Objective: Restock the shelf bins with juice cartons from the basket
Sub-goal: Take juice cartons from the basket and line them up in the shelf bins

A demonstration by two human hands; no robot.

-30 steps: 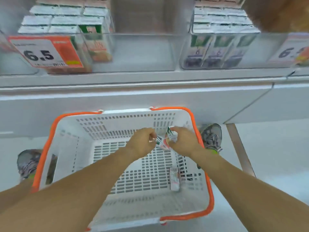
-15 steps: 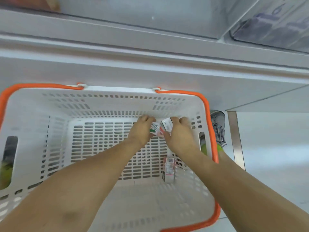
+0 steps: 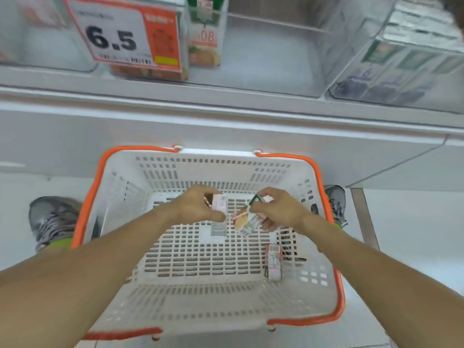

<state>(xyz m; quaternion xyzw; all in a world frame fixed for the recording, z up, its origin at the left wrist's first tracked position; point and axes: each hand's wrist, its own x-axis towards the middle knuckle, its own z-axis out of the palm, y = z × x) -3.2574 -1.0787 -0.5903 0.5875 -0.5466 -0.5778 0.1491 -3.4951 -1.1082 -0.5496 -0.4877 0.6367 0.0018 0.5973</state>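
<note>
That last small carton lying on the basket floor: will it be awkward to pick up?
Probably not. The small white-and-red juice carton looks boxy and stiff, so it shouldn't roll or flop. Lying flat on the white slotted plastic basket floor, it may slide when nudged. Likely light.

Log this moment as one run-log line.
left hand: holds carton | right hand: holds carton | basket: one carton left

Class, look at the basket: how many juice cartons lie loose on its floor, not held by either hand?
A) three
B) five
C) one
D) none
C: a single carton lies on the floor of the basket, while the left hand and right hand each hold cartons above it.
</note>
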